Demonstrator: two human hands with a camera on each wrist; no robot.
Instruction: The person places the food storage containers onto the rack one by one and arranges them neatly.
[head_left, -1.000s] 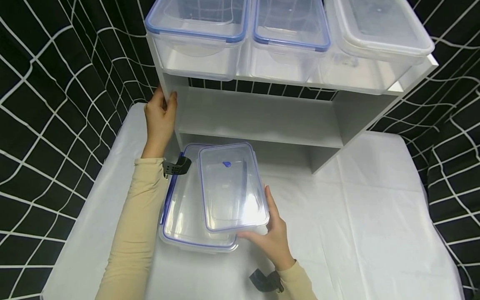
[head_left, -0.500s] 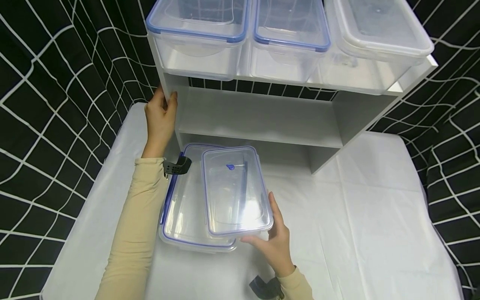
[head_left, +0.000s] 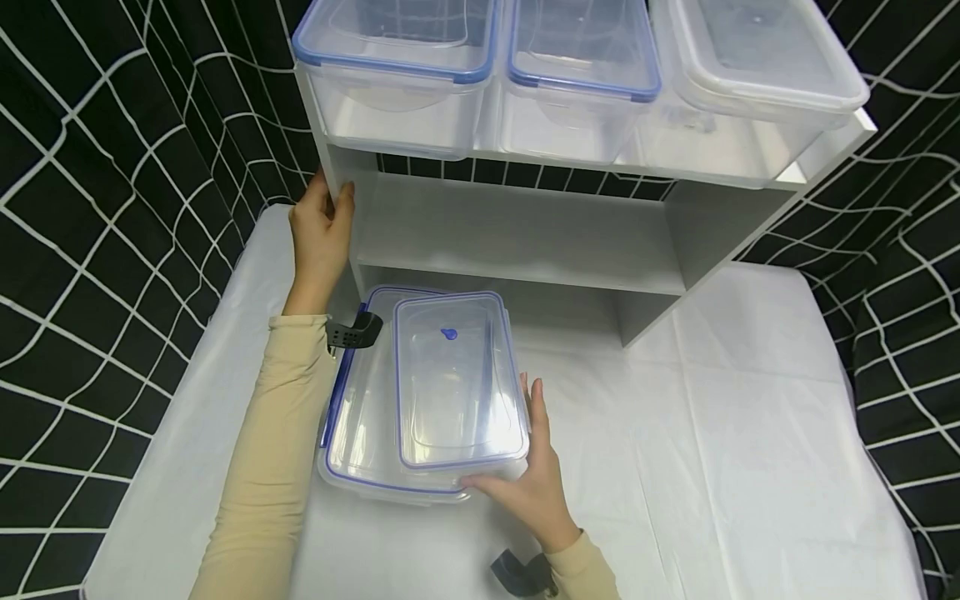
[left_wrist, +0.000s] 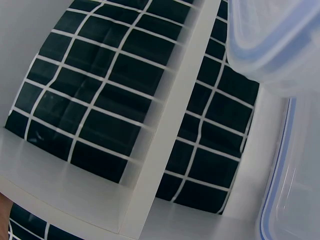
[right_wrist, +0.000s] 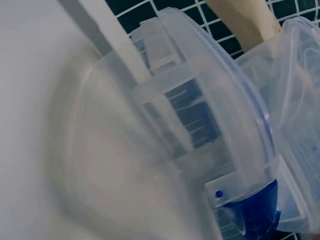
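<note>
My left hand [head_left: 318, 242] grips the left side panel [head_left: 337, 171] of a white shelf unit, thumb toward the inside and fingers around the outer side. Below the forearm lies a large clear food container [head_left: 367, 442] with a blue-rimmed lid. Over its right part sits a smaller clear food container [head_left: 457, 400], its lid edged in blue with a small blue vent plug. My right hand [head_left: 536, 483] holds this smaller container at its near right corner, thumb at the front and fingers along the right side. A blue latch [right_wrist: 255, 210] shows close up in the right wrist view.
Along the top of the shelf unit stand two blue-lidded clear containers [head_left: 393, 108] [head_left: 577, 117] and one white-lidded container [head_left: 757, 108]. A middle shelf board [head_left: 517, 233] spans the unit. White cloth [head_left: 750, 450] covers the table; black white-gridded curtains [head_left: 97, 275] hang at both sides.
The smaller container shifted slightly right and toward me, then back left over the larger one, with my right hand moving along. My left hand has stayed on the panel.
</note>
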